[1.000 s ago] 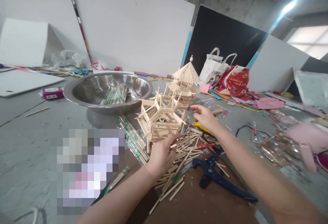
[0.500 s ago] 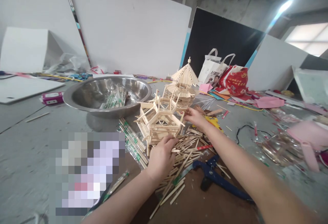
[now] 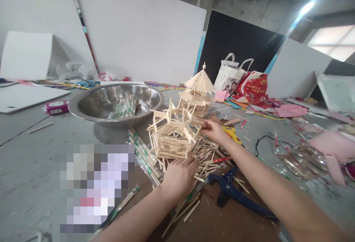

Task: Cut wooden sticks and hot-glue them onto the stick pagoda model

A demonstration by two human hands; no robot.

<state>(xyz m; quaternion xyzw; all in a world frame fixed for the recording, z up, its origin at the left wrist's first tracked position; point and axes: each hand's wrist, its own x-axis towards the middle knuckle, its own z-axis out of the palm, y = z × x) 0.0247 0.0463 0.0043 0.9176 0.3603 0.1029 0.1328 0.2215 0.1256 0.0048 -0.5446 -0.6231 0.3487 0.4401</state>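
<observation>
A hexagonal frame of pale wooden sticks stands upright on the floor over a heap of cut sticks. My right hand pinches a jutting stick at the frame's right side. My left hand rests just in front of the frame's base, fingers curled down onto the loose sticks; whether it holds one is hidden. Behind the frame stands a finished stick pavilion with a pointed roof.
A big steel bowl with wrapped chopsticks sits at the back left; more wrapped chopsticks lie beside the frame. Blue cutters lie on brown card at my right forearm. Bags, pink paper, wire and plastic litter the right side.
The frame was tipped on its side and now stands level on the sticks. My right hand closed in on its right edge; my left hand dropped from its underside to the heap.
</observation>
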